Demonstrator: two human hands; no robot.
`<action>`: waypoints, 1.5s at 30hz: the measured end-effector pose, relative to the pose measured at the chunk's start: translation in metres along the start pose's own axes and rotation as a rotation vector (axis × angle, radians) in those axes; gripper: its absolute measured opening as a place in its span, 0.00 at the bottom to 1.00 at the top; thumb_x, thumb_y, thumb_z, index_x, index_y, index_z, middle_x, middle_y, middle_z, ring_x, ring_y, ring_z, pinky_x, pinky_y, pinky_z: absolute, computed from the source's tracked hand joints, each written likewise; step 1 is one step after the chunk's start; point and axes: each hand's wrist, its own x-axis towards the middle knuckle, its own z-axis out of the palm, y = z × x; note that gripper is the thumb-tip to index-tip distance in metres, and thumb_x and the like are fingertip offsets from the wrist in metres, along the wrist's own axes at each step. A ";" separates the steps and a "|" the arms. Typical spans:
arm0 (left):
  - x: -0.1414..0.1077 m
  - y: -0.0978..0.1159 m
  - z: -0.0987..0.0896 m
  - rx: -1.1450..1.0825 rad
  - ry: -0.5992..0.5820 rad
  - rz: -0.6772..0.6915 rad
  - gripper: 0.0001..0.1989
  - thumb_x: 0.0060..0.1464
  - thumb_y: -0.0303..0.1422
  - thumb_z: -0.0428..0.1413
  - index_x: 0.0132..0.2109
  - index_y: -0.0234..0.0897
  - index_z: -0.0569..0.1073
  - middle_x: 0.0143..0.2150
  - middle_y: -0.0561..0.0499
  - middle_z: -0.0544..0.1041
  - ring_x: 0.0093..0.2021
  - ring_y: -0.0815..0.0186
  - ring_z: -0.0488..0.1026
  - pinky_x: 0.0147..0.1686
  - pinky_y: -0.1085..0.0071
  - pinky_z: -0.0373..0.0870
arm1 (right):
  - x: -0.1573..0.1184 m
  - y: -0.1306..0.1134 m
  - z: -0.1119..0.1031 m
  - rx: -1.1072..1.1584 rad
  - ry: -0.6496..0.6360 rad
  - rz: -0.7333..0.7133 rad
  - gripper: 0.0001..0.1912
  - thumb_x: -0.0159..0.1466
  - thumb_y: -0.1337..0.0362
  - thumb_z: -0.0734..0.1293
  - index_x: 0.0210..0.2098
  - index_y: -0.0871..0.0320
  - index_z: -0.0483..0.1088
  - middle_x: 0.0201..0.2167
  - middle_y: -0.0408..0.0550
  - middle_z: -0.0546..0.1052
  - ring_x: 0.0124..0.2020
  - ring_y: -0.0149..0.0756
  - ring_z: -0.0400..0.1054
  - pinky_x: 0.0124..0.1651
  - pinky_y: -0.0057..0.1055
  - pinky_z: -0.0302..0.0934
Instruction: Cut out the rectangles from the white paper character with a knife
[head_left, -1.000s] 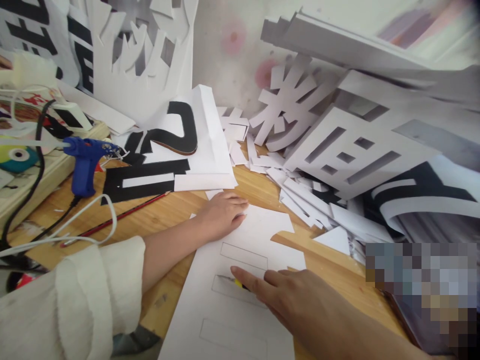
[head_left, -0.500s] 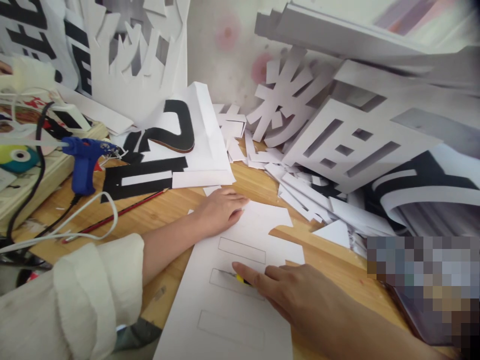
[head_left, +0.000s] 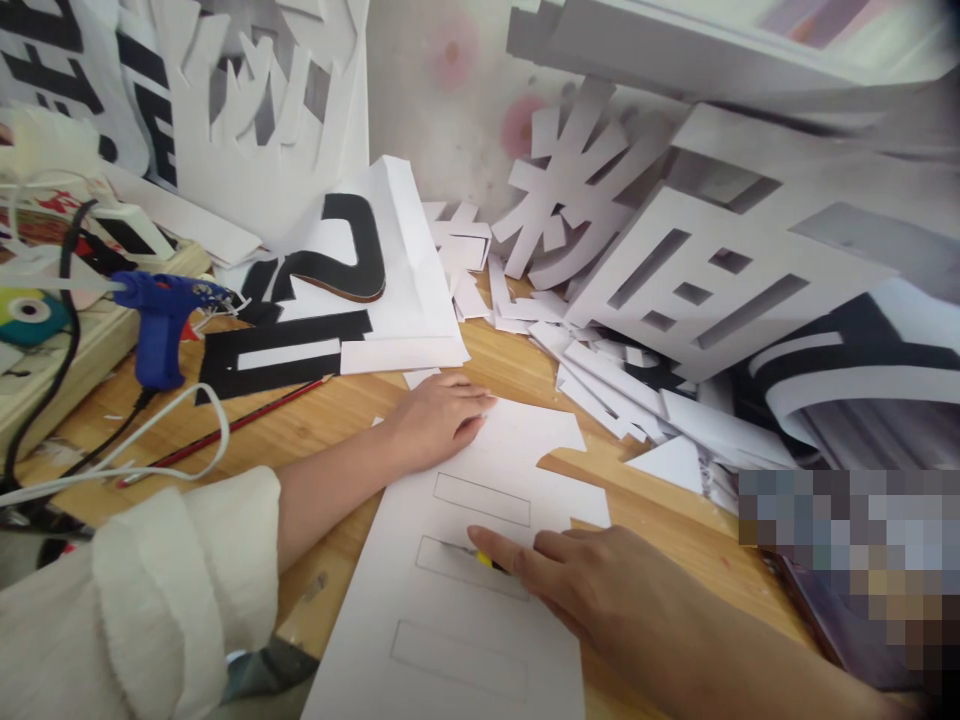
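Observation:
A white board (head_left: 457, 640) lies on the wooden table, marked with several pencilled rectangles. My left hand (head_left: 435, 425) rests flat on its upper left edge, fingers stretched out and nothing in them. In my right hand (head_left: 577, 580) is a utility knife (head_left: 484, 558) with a yellow body, mostly hidden by the fingers. My index finger reaches forward over it. The thin blade points left onto the middle rectangle, at its upper line; whether it has gone into the board I cannot tell.
At left are a blue glue gun (head_left: 161, 325) with cables and a red-black pencil (head_left: 240, 425). Black cut-out pieces (head_left: 352, 245) lie behind. White offcuts (head_left: 600, 385) and large cut-out characters (head_left: 675, 260) stand at the back right. A dark device (head_left: 832, 620) lies at right.
The knife and my right hand have shifted very slightly right along the middle rectangle's upper line. My left hand stays in place on the board; the view has turned a little.

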 end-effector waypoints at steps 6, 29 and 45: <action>0.000 0.000 -0.001 -0.006 0.002 0.008 0.13 0.55 0.26 0.50 0.47 0.35 0.74 0.48 0.48 0.77 0.48 0.60 0.71 0.50 0.61 0.67 | -0.003 0.001 0.003 -0.004 0.008 -0.001 0.49 0.47 0.81 0.59 0.64 0.53 0.39 0.25 0.38 0.70 0.21 0.30 0.65 0.20 0.32 0.41; 0.000 0.001 -0.001 -0.011 -0.013 0.005 0.13 0.56 0.27 0.50 0.47 0.35 0.74 0.49 0.48 0.76 0.49 0.59 0.70 0.49 0.60 0.67 | -0.009 0.006 -0.006 0.013 -0.073 -0.015 0.45 0.49 0.83 0.57 0.63 0.56 0.45 0.27 0.40 0.72 0.24 0.31 0.67 0.21 0.31 0.46; 0.000 0.001 -0.002 -0.038 0.002 0.002 0.13 0.56 0.26 0.50 0.46 0.35 0.74 0.48 0.48 0.77 0.48 0.60 0.71 0.48 0.61 0.68 | -0.020 0.013 0.002 0.167 0.041 -0.012 0.39 0.54 0.81 0.54 0.63 0.52 0.47 0.25 0.41 0.70 0.24 0.30 0.63 0.24 0.30 0.46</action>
